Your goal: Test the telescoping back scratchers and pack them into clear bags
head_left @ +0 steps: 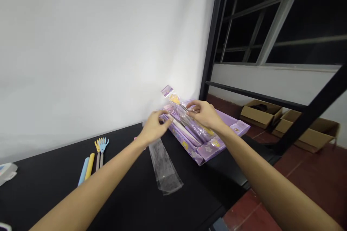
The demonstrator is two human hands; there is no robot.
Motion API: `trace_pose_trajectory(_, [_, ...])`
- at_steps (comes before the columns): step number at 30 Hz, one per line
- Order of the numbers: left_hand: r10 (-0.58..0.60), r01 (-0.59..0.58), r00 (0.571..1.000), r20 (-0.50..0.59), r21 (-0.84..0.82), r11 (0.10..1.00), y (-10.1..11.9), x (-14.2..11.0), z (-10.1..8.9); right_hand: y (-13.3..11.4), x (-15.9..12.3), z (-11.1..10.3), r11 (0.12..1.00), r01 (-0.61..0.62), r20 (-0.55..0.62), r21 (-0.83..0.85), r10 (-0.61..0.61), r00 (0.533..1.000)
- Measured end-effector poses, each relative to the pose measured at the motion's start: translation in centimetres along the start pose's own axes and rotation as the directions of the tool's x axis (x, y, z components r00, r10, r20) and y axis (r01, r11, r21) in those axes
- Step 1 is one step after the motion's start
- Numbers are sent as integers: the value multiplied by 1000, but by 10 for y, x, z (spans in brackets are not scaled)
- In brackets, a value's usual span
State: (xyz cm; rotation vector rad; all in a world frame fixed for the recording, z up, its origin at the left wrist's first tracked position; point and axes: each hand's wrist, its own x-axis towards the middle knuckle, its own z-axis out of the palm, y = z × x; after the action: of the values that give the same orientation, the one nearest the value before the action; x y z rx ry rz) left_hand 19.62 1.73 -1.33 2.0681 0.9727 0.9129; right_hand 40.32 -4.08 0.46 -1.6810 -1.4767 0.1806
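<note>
A shallow purple box (pixel 187 149) with printed patterns holds several things in clear wrapping. My right hand (pixel 203 113) is over it, fingers closed on a bagged back scratcher. This back scratcher (pixel 175 98) has a yellow hand-shaped head and a grey metal rod, and lies tilted above the box in its clear bag with a purple header card (pixel 167 90). At the box's left edge is my left hand (pixel 155 128), its thumb and fingers curled at the wrapped things; what it grips is partly hidden. A flat clear plastic sleeve (pixel 165 168) lies below it on the black table.
Two unwrapped back scratchers, one blue (pixel 103 145) and one yellow (pixel 97 145), lie to the left, partly behind my forearm. A white object (pixel 8 172) is at the table's far left. Cardboard boxes (pixel 309 131) stand on the red floor beyond a black metal frame (pixel 257 95).
</note>
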Motion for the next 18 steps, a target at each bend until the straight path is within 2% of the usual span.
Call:
trace_pose_trajectory(2, [122,-133,990,76,156,979,-3,-3,15,11,0,5,994,-14,-50,-113,9,999])
trace_pose_trajectory(4, [179,-198,979,98,247,949,-6,-4,26,19,-3,11,980,-20,-77,-199,5,997])
trace_pose_trajectory(9, [157,-187,981,117,317,930,-13,-2,35,23,-14,18,925,53,-77,-376,-87,993])
trace_pose_trajectory(14, [170,-192,980,103,279,941,-18,-8,21,3,-20,21,837,22,-19,-547,-39,999])
trace_pose_trajectory(18, [169,-190,981,98,276,942,-19,-19,-8,-27,-22,25,718,69,-11,-692,-106,994])
